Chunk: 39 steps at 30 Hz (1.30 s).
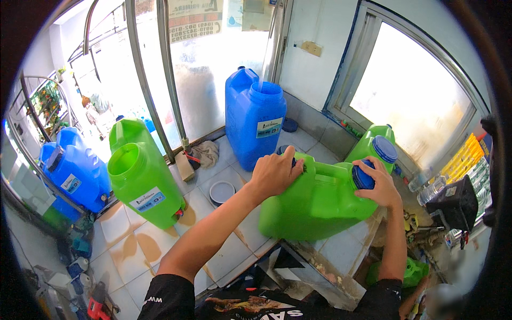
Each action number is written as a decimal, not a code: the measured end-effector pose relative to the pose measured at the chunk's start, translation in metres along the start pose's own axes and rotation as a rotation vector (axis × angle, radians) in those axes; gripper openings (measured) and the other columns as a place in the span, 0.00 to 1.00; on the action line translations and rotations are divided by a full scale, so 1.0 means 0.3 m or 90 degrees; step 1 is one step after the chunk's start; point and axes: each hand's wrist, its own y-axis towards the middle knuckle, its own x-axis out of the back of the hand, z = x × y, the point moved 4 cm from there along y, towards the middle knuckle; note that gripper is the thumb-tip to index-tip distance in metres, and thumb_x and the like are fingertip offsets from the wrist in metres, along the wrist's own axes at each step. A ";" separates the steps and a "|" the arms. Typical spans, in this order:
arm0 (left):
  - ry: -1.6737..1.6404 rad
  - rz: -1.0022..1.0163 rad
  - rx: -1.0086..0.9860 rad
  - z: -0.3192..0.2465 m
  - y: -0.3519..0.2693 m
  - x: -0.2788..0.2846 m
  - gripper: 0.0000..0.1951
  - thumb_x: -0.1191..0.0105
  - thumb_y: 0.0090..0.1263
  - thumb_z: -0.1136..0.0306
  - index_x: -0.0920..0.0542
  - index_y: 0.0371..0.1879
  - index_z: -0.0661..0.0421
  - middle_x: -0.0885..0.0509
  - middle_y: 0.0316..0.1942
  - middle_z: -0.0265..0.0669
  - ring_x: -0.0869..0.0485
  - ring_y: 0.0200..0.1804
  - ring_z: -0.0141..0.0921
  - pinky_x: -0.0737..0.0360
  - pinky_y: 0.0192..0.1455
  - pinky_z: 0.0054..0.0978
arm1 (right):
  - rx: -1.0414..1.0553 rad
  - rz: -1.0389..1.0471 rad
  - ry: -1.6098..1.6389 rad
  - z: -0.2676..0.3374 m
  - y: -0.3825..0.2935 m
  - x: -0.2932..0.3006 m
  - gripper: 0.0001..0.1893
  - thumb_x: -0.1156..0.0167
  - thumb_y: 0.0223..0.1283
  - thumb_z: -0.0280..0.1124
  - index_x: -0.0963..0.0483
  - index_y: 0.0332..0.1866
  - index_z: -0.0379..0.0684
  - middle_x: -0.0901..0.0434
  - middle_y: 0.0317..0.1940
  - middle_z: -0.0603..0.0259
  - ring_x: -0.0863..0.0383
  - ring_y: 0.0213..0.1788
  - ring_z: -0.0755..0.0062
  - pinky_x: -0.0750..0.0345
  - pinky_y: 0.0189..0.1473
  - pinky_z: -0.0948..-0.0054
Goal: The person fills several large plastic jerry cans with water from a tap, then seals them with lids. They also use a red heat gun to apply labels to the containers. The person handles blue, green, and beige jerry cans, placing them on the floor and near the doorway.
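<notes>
A green plastic water jug (320,200) stands at the front edge of the tiled counter. My right hand (382,186) curls its fingers around the large blue screw cap (363,175) on the jug's mouth. On the opposite end, my left hand (276,170) holds the small dark-blue cap at the jug's top corner, mostly hidden by my fingers. Behind, water runs from a pipe into the uncapped mouth of a blue jug (256,124). Another green jug (148,184), also uncapped, stands to the left. A loose round cap (222,193) lies on the tiles between them.
A capped green jug (368,144) stands below the window at right. Metal pipes (146,80) rise beside a rag (206,154). Blue jugs (76,172) sit beyond the left edge. A red power tool (98,302) lies lower left. Another person's arm (414,296) shows lower right.
</notes>
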 end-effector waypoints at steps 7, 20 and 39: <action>-0.009 -0.015 0.035 0.020 -0.015 -0.032 0.22 0.50 0.81 0.47 0.29 0.43 0.58 0.16 0.24 0.56 0.15 0.29 0.57 0.21 0.31 0.57 | -0.128 -0.035 -0.040 -0.010 -0.021 -0.043 0.45 0.25 0.44 0.52 0.29 0.75 0.67 0.30 0.68 0.43 0.27 0.68 0.36 0.29 0.71 0.48; -0.408 0.017 0.075 0.074 -0.262 0.060 0.30 0.46 0.82 0.53 0.36 0.72 0.61 0.15 0.51 0.49 0.15 0.55 0.42 0.19 0.58 0.39 | 0.227 0.071 0.046 0.184 0.170 -0.108 0.28 0.39 0.73 0.49 0.31 0.72 0.49 0.21 0.56 0.32 0.21 0.62 0.34 0.25 0.64 0.45; -0.471 -0.262 0.749 0.360 -1.655 -0.003 0.07 0.42 0.78 0.68 0.20 0.46 0.58 0.13 0.37 0.34 0.16 0.38 0.25 0.21 0.41 0.23 | -0.271 -0.045 0.115 -0.066 0.451 -0.209 0.20 0.40 0.70 0.49 0.23 0.55 0.44 0.14 0.48 0.45 0.13 0.52 0.46 0.19 0.58 0.51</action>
